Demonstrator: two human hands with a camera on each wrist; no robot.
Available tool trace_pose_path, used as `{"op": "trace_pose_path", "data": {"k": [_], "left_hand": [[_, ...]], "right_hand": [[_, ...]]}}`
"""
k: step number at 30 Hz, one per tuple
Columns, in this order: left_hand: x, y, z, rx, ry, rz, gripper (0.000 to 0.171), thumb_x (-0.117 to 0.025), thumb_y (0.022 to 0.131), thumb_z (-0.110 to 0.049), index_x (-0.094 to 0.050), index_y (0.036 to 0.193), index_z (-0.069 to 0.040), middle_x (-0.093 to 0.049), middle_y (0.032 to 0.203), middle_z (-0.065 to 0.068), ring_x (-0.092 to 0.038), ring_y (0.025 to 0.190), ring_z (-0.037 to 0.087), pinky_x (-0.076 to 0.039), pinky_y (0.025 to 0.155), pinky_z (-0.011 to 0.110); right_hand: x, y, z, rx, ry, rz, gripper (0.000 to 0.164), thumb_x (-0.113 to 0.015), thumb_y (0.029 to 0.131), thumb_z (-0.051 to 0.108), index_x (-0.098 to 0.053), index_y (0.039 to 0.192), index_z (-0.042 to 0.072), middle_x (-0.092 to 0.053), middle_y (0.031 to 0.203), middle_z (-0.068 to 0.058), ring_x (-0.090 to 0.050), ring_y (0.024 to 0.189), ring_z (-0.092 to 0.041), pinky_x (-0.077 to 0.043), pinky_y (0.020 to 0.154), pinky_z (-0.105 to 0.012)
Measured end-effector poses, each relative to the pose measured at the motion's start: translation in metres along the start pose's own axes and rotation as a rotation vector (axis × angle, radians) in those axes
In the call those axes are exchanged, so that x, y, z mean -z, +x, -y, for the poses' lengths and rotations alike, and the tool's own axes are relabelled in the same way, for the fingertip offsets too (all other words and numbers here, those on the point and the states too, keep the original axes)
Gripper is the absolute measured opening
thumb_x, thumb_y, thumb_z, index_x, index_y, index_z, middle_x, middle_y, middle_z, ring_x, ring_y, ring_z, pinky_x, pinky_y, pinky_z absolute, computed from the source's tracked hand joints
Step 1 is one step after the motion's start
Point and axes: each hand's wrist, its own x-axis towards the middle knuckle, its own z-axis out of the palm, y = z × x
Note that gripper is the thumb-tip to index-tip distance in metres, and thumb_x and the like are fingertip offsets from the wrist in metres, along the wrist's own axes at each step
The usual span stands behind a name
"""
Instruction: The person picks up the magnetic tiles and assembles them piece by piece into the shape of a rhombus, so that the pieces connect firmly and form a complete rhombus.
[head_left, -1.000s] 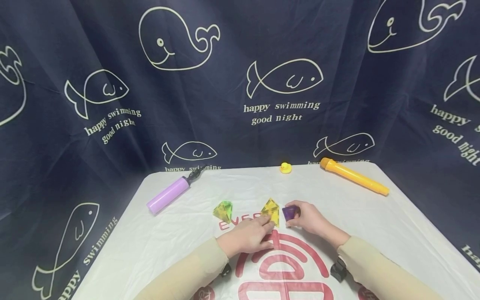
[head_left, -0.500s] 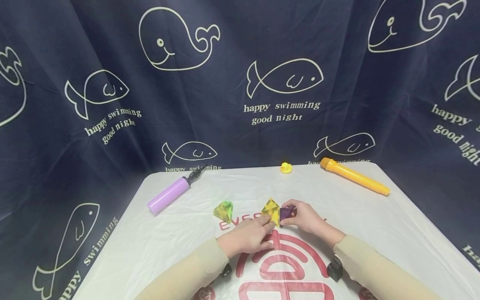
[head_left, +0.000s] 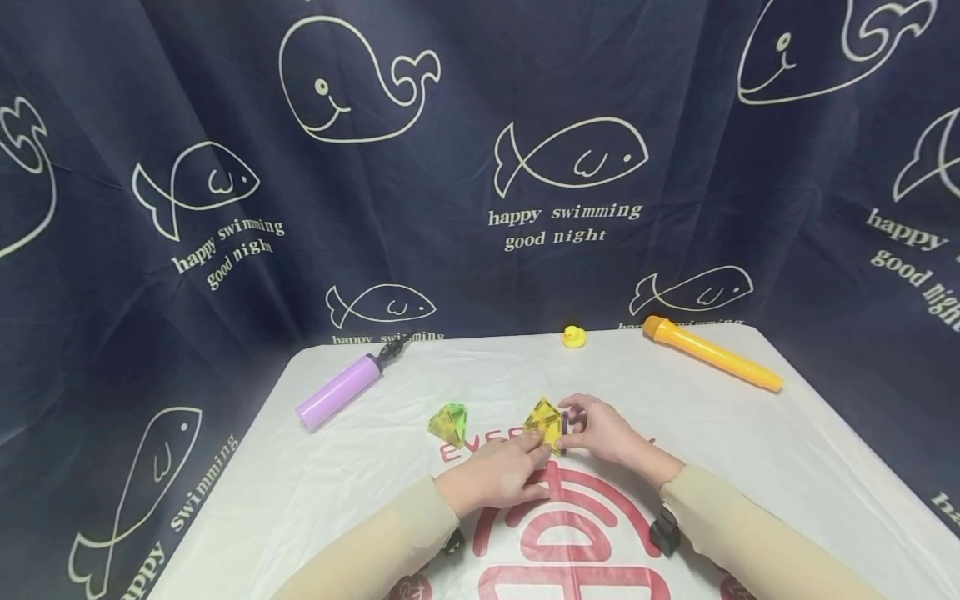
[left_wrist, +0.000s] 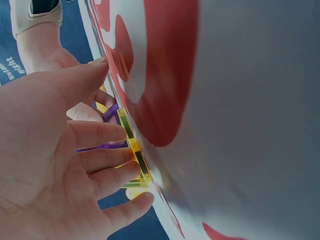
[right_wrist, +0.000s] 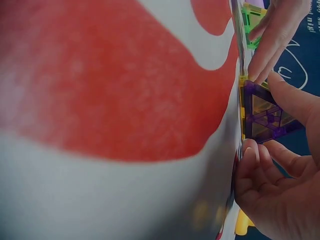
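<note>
My left hand (head_left: 495,475) lies with fairly straight fingers over the near part of the yellow translucent magnetic tiles (head_left: 542,412), which are flat on the table. Between the thumb and fingers of my right hand (head_left: 603,431) is a purple triangular magnetic tile (right_wrist: 270,118). It stands upright, nearly edge-on in the head view, right at the right edge of the yellow tiles. In the left wrist view, my left fingertips touch the yellow frame (left_wrist: 134,145), with purple edges (left_wrist: 111,114) just behind it. My right fingers partly cover the purple tile.
A green-and-yellow tile piece (head_left: 448,423) lies left of the hands. Farther back are a lilac hand pump (head_left: 339,392) with a black nozzle, a small yellow rubber duck (head_left: 573,337) and an orange toy microphone (head_left: 712,354). A dark curtain (head_left: 465,275) hangs behind the table.
My right hand has moved left, bringing the purple tile to the yellow tiles' edge and tipping it from face-on to nearly edge-on. My left hand has stayed in place.
</note>
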Motion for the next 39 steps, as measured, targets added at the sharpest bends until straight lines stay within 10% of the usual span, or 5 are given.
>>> {"op": "trace_pose_path", "data": {"k": [26, 33, 39], "left_hand": [[0.000, 0.000, 0.002, -0.026, 0.012, -0.023, 0.065, -0.062, 0.098, -0.054, -0.052, 0.148, -0.014, -0.048, 0.153, 0.014, -0.046, 0.140, 0.022, -0.049, 0.105, 0.037], [0.009, -0.011, 0.023, -0.078, -0.176, -0.145, 0.055, -0.067, 0.097, -0.040, -0.059, 0.141, -0.007, -0.056, 0.146, 0.012, -0.055, 0.131, 0.023, -0.044, 0.109, 0.034], [0.020, -0.031, 0.062, 0.063, -0.333, -0.362, 0.053, -0.073, 0.093, -0.022, -0.057, 0.140, -0.001, -0.053, 0.147, 0.017, -0.047, 0.137, 0.033, -0.035, 0.117, 0.045]], "right_hand": [[-0.003, 0.003, 0.001, 0.024, -0.082, 0.035, 0.060, -0.089, 0.079, 0.024, -0.062, 0.127, -0.001, -0.058, 0.102, -0.010, -0.054, 0.081, -0.018, -0.048, 0.069, -0.033], [0.002, 0.003, -0.002, 0.136, -0.091, 0.060, 0.065, -0.089, 0.080, 0.028, -0.060, 0.130, -0.003, -0.060, 0.113, -0.017, -0.060, 0.100, -0.032, -0.054, 0.084, -0.044], [0.010, 0.002, -0.006, 0.210, -0.102, 0.127, 0.080, -0.089, 0.080, 0.022, -0.050, 0.144, -0.005, -0.051, 0.145, -0.025, -0.045, 0.135, -0.046, -0.041, 0.108, -0.058]]}}
